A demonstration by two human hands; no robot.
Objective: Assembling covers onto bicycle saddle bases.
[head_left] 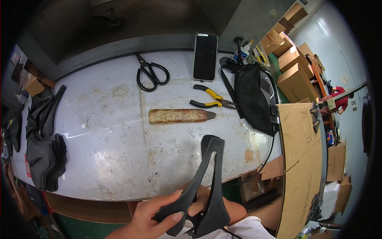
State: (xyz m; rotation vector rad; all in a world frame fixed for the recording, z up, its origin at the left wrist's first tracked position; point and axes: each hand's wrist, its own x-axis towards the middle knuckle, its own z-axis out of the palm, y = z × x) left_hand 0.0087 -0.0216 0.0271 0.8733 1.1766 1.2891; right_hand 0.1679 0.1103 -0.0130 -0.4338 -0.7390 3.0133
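Only a small part of the person shows, low at the bottom edge of the head view. The left hand [149,217] is bare: no glove, ring, watch or strap shows on it, and the wrist below is uncovered, with no sleeve in view. The right hand [209,203] is bare too, and mostly hidden. Beneath both hands lies a patch of white cloth [248,231], plain, smooth and unmarked.

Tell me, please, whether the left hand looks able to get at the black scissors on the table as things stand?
Probably not at once: the left hand is closed around the black curved piece, so it isn't free. Otherwise the tabletop between it and the scissors lies bare, with nothing blocking the way.
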